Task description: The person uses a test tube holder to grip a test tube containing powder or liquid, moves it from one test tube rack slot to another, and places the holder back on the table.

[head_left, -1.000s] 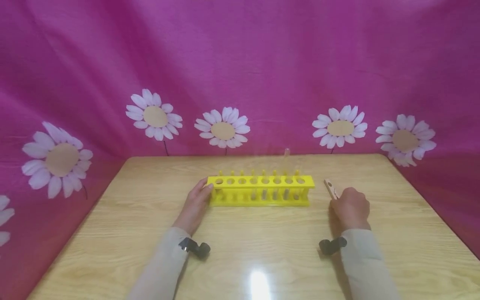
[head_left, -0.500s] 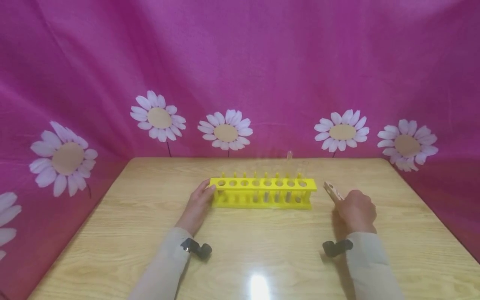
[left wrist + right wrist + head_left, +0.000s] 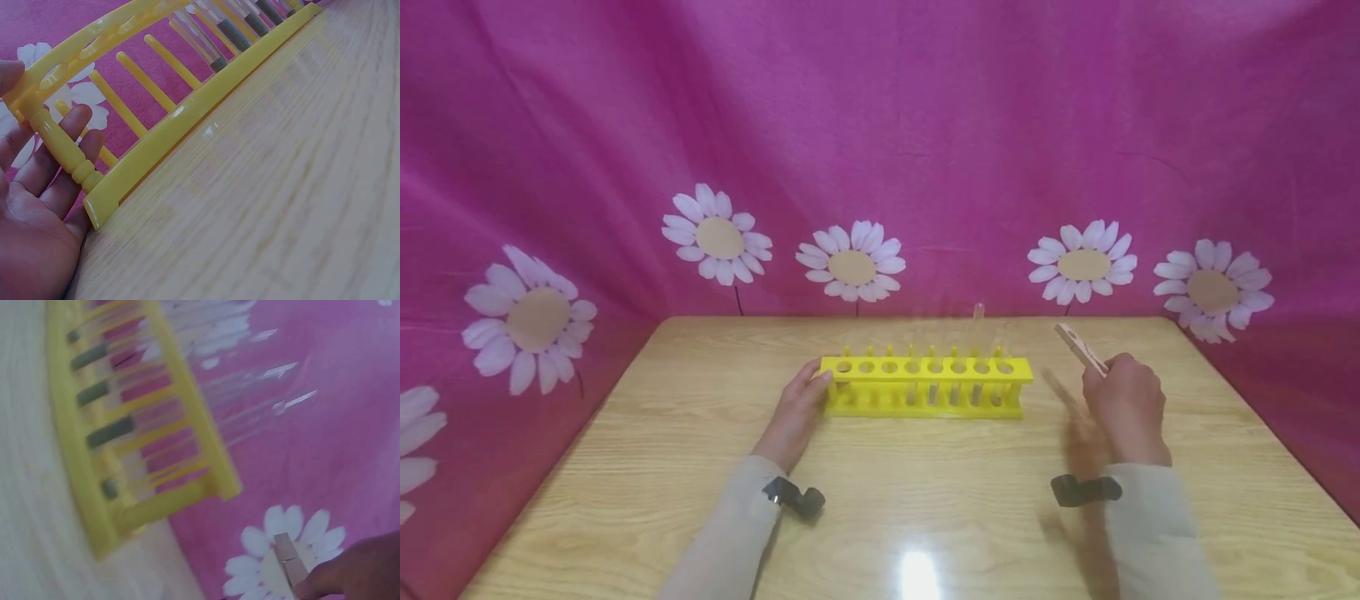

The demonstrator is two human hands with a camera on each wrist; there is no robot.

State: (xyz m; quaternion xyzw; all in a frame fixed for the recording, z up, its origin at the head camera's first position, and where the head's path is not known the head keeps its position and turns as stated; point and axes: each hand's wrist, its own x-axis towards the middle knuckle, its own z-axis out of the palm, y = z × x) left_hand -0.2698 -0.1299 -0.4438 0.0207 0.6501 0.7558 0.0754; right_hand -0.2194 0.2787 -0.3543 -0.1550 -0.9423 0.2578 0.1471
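- The yellow rack (image 3: 925,377) is stood upright on the desk (image 3: 865,517), nearer the far edge than the near one and roughly midway between the left and right edges.
- The rack's left end is gripped by the left hand (image 3: 796,408) – the thumb is laid at the top bar, and the fingers are bent behind the end post, as is shown in the left wrist view.
- From that hand, the length of the rack is stretched away toward the desk's right edge.
- Five clear test tubes (image 3: 234,36) are held in the rack's right-hand holes, well apart from the left hand; dark matter is seen at their bottoms, and one tube is stood taller than the others.
- A wooden clamp (image 3: 1082,348) is pinched in the right hand (image 3: 1127,404), its free end pointed forward and to the left, toward the desk's far edge.
- The right hand and the clamp are held above the desk's right half, beyond the rack's right end and apart from it – their shadow is cast on the desk below.
- Light sleeves (image 3: 722,525) are worn on both arms, with a small black device at each wrist.
- Behind the far edge, a magenta cloth (image 3: 925,150) printed with white flowers (image 3: 850,267) is hung.
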